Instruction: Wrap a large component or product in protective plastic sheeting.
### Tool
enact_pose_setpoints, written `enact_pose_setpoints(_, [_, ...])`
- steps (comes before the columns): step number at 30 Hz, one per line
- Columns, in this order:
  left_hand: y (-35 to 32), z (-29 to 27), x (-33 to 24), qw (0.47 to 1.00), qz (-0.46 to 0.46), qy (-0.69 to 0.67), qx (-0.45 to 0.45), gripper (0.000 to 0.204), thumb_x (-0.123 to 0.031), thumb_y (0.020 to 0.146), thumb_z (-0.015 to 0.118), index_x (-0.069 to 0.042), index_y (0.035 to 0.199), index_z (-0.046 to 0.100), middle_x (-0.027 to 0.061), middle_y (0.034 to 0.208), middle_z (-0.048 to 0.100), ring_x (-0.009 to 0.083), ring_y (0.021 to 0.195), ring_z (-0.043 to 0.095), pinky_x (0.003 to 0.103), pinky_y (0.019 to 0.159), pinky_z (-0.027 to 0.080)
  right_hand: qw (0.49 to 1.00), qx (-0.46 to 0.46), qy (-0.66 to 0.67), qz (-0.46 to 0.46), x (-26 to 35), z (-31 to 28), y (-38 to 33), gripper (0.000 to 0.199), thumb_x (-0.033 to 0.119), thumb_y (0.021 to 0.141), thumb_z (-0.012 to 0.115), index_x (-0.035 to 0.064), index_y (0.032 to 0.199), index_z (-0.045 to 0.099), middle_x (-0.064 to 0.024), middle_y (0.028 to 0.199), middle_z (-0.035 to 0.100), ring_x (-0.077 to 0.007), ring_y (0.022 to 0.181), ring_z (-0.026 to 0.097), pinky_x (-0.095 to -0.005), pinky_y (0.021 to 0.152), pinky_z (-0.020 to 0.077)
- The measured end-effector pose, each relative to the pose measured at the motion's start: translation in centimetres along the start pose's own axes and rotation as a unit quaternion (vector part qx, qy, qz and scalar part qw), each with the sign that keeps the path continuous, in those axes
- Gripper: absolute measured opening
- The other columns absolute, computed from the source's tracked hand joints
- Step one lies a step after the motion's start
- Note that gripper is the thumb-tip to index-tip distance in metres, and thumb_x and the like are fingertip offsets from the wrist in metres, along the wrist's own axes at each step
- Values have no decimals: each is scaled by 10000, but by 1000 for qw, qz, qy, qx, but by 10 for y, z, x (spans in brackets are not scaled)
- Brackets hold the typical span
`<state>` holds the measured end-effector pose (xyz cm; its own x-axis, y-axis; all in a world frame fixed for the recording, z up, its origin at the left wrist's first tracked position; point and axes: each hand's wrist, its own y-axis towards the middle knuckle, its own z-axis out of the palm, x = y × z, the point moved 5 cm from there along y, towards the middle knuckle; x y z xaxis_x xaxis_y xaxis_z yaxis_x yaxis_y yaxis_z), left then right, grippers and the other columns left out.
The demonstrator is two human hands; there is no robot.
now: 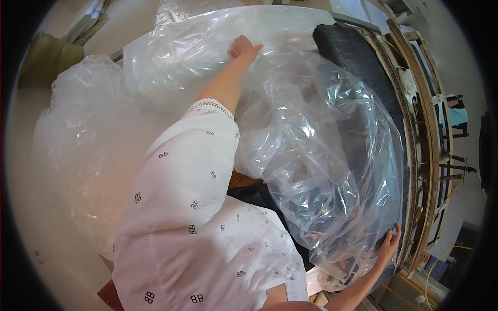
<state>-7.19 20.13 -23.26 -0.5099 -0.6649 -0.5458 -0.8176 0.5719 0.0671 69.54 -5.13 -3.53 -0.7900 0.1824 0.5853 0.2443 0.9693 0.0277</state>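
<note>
The right hand [389, 248], forearm angled upward, rests bent fingers beside clear plastic film [301, 135] at four o'clock. The film sprawls from centre toward three, over a black panel [337, 44]. The left arm [223, 85] stretches to twelve, left hand [244, 47] half-curled; whether either grips film cannot be told.

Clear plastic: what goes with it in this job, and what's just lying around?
Seems in the job:
clear plastic sheeting
left hand, right hand
dark sheet, partly under plastic

Probably just lying about:
olive bundle
wooden frame
</note>
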Motion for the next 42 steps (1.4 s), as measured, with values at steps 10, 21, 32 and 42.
enact_pose_setpoints(10, [36,-55,128,969,147,186,73,191,-237,825,490,-103,879,616,125,953,636,321,921,600,446,746,483,999,-28,-28,1,19,5,-5,318,105,910,485,81,1228,490,44,709,317,-64,619,285,-197,553,271])
enact_pose_setpoints(21, [76,-261,347,945,-218,147,-193,368,-261,777,557,-21,1055,527,174,1100,558,339,965,579,450,795,477,997,-8,-78,-6,0,-11,-5,373,173,922,493,99,1286,458,32,717,315,-83,636,297,-210,573,286])
enact_pose_setpoints(32, [-22,-26,-13,989,71,-24,130,499,-512,820,536,-27,915,604,113,848,639,259,765,642,381,641,513,999,42,-5,21,-8,-9,4,401,195,922,511,63,1293,436,51,634,337,-47,546,309,-198,481,261])
enact_pose_setpoints(42, [-20,-67,58,970,182,-156,39,233,-203,863,513,-9,934,621,96,930,645,225,905,612,351,789,475,998,-14,-35,-56,112,-16,-10,312,200,933,491,66,1210,540,48,728,492,-16,598,388,-170,492,303])
